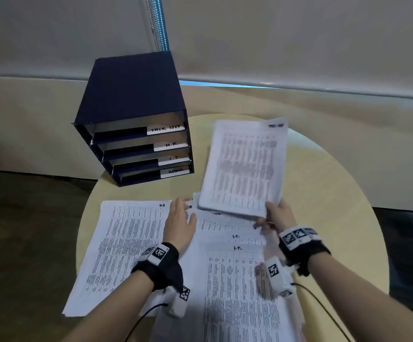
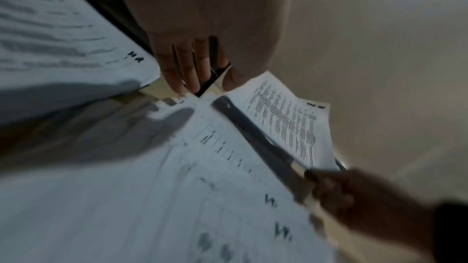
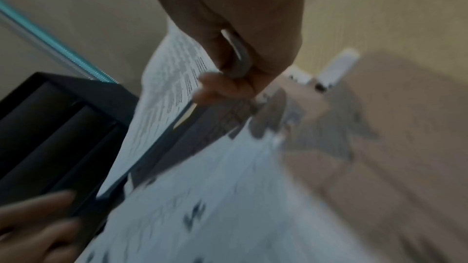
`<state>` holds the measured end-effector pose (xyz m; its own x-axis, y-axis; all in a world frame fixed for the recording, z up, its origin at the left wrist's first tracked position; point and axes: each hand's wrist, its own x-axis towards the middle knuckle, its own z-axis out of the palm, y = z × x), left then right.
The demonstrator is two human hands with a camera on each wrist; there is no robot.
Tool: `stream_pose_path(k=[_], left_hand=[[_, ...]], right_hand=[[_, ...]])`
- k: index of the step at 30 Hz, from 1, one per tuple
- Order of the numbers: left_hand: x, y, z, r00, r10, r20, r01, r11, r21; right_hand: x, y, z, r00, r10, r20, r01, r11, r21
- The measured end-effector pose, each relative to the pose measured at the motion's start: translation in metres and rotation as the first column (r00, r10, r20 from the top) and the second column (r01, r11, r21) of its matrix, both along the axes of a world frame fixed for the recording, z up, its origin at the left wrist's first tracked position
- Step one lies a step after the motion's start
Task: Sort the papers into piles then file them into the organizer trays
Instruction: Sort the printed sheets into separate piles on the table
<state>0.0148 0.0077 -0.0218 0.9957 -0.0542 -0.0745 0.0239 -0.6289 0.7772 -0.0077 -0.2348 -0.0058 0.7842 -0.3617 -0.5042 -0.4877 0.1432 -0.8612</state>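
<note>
My right hand (image 1: 273,213) pinches the near right corner of a thin stack of printed sheets (image 1: 244,166) and holds it lifted above the table; the same stack (image 3: 164,97) shows in the right wrist view. My left hand (image 1: 180,218) lies with straight fingers on spread papers (image 1: 225,223) in the middle, its fingers (image 2: 187,67) pointing down at the sheets. An H.R. pile (image 1: 124,243) lies at the left, an I.T. pile (image 1: 240,292) in front. The dark blue organizer (image 1: 136,119) stands at the back left, with labelled trays.
The round pale wooden table (image 1: 328,206) has bare surface to the right and behind the lifted stack. The organizer sits at the table's far left edge. Cables run from both wrist cameras toward me. A wall with a blind cord (image 1: 159,21) stands behind.
</note>
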Motion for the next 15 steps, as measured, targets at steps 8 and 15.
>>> stream_pose_path(k=[8, 15], left_hand=[[-0.024, 0.01, -0.009, 0.803, -0.573, -0.165, 0.574, 0.668, 0.474], [-0.026, 0.01, -0.016, 0.809, -0.578, -0.104, 0.523, 0.627, 0.578]], right_hand=[[0.08, -0.032, 0.001, 0.976, 0.063, -0.207, -0.096, 0.984, -0.153], [0.092, 0.004, 0.01, 0.953, 0.101, -0.286, -0.152, 0.974, -0.165]])
